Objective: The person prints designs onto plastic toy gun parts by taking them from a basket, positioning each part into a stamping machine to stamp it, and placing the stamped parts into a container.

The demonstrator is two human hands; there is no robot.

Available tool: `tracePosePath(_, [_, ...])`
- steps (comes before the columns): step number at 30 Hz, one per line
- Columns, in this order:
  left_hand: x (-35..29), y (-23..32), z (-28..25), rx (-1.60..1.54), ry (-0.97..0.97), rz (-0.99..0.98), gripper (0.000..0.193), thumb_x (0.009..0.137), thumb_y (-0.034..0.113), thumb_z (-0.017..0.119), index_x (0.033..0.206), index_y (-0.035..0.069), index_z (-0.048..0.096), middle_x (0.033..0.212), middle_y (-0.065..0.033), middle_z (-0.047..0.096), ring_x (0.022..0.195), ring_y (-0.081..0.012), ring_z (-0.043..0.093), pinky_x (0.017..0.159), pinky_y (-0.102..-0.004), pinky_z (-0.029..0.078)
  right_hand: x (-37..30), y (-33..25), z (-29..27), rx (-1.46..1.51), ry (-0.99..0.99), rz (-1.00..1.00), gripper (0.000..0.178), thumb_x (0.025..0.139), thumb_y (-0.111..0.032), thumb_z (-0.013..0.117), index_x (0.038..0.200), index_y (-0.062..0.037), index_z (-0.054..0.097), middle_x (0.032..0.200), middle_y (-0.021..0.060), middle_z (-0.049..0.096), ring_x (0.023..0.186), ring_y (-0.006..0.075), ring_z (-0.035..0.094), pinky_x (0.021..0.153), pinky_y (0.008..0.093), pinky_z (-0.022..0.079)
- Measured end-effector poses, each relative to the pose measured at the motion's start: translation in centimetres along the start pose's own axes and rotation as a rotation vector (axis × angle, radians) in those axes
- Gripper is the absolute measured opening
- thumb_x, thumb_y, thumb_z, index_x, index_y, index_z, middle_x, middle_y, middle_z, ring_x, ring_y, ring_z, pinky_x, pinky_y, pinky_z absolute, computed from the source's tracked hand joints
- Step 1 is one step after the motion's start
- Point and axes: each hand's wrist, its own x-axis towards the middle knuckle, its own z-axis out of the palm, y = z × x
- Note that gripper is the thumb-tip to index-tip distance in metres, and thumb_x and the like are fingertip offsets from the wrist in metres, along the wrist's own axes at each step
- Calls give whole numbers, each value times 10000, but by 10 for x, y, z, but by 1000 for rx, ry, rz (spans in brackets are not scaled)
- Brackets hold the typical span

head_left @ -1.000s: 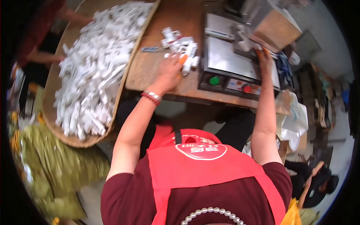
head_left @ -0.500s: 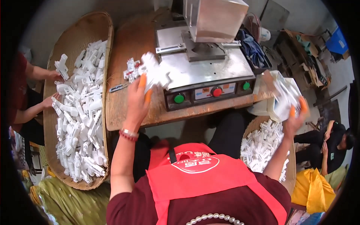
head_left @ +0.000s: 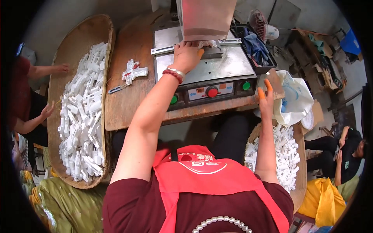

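My left hand [head_left: 187, 56] reaches across the steel press bed, its fingers closed at a white plastic toy gun [head_left: 210, 44] lying on the dark fixture block [head_left: 213, 54] under the raised press head [head_left: 208, 17]. The knuckles and press head hide part of that piece. Orange covers show on some fingertips. At the table's right front corner, my right hand [head_left: 265, 99] is open and holds nothing, its fingers pointing up. Beside it stands a white sack [head_left: 297, 103]. Below lies a basket heaped with small white plastic parts [head_left: 281, 151].
A long woven basket [head_left: 62, 42] full of white toy gun pieces stands left, with a co-worker's hands [head_left: 48, 110] at its rim. On the wooden table [head_left: 120, 112] lie a white-and-red toy gun [head_left: 134, 72] and a blue cutter [head_left: 115, 89]. Green buttons [head_left: 246, 85] flank a red one.
My left hand has carried the white toy gun from above the table to under the press head. My right hand has left the sack for the table corner. The co-worker's hand has released a piece.
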Motion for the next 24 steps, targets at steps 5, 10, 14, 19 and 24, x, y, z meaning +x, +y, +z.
tracePosePath(5, [-110, -16, -64, -67, -154, 101, 734, 826, 411, 643, 1431, 129, 338, 1477, -167, 302, 1360, -391, 261, 1074, -538, 255, 28, 41, 0, 61, -304, 53, 676, 840, -273, 693, 1366, 33, 399, 1315, 147, 516, 1198, 239, 489, 1015, 329, 372])
tracePosePath(10, [-170, -44, -63, -250, -103, 121, 648, 781, 241, 711, 1363, 154, 440, 1456, -142, 327, 1334, -419, 285, 1087, -455, 325, 38, 62, 13, -10, -267, 55, 664, 809, -301, 739, 1326, 8, 457, 1216, 109, 572, 1102, 207, 530, 970, 310, 391])
tracePosePath(14, [-173, -77, -81, -507, -66, 74, 507, 845, 199, 660, 1308, 79, 492, 1350, -153, 472, 1264, -338, 424, 1052, -411, 359, 35, 60, 20, 107, -258, 124, 617, 827, -237, 722, 1326, 12, 459, 1225, 85, 564, 1105, 194, 521, 977, 292, 375])
tracePosePath(19, [-207, -270, -132, 280, 98, -447, 219, 783, 57, 541, 969, 50, 656, 945, -159, 665, 949, -326, 619, 815, -393, 494, 20, 37, 19, 91, -235, 110, 532, 875, -172, 664, 1333, -1, 453, 1263, 73, 531, 1142, 178, 488, 1005, 288, 345])
tracePosePath(24, [-205, -367, -132, 410, -542, -848, 548, 679, 281, 716, 1180, 143, 541, 1171, -146, 623, 1148, -350, 556, 1040, -607, 292, 16, 43, 12, 110, -165, 206, 517, 892, -176, 640, 1342, -20, 440, 1244, 47, 530, 1136, 157, 492, 999, 282, 348])
